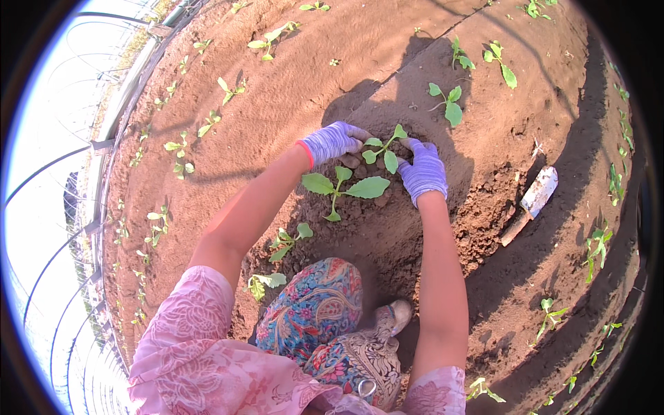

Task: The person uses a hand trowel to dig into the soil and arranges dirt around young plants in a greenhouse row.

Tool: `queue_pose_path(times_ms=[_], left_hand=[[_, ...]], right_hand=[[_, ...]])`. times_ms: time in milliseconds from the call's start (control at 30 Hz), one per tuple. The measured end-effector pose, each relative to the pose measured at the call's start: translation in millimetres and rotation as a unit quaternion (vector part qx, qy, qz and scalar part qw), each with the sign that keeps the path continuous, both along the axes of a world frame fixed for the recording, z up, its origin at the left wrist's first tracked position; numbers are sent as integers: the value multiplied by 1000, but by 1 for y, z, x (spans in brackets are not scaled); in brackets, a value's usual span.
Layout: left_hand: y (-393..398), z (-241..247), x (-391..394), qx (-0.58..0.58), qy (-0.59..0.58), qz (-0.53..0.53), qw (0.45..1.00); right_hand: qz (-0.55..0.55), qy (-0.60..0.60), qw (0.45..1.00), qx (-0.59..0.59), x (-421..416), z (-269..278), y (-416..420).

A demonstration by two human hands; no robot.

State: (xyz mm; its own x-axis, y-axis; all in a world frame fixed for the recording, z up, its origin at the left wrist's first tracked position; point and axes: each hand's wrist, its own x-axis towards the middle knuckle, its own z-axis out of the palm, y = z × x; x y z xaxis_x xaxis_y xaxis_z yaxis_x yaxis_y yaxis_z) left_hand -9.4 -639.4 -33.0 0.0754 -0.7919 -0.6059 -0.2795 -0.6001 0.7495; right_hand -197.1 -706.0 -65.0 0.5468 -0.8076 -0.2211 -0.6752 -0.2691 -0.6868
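Note:
A small green seedling (385, 149) stands in the loose brown soil between my two hands. My left hand (334, 142), in a purple-white knit glove with a red cuff, rests its fingers on soil clods just left of the stem. On the other side, my right hand (423, 168) wears a matching glove, its thumb and fingers apart against the soil. Neither hand appears to hold anything, though some fingertips are hidden by soil and leaves. Nearer my body, a larger broad-leaved seedling (340, 191) grows just below the first.
A hand trowel (539, 192) with a soil-smeared blade lies at the right beside crumbled soil (485, 218). Other seedlings (448, 102) dot the bed ahead, with more (290, 241) by my knee (311, 306). A greenhouse frame (104, 148) borders the left.

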Motion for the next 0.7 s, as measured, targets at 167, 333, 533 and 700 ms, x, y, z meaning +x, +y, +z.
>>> queue_pose_path(times_ms=[167, 333, 533, 700], left_hand=[[-3, -12, -2, -54, -79, -54, 994], [-7, 0, -9, 7, -64, -47, 997], [-1, 54, 14, -95, -98, 31, 990], [0, 87, -82, -229, 50, 37, 972]], right_hand=[[8, 62, 995, -74, 18, 3, 8], [44, -57, 995, -63, -6, -15, 4], [-281, 8, 960, -17, -168, -72, 48], [-21, 309, 947, 85, -158, -75, 121]])
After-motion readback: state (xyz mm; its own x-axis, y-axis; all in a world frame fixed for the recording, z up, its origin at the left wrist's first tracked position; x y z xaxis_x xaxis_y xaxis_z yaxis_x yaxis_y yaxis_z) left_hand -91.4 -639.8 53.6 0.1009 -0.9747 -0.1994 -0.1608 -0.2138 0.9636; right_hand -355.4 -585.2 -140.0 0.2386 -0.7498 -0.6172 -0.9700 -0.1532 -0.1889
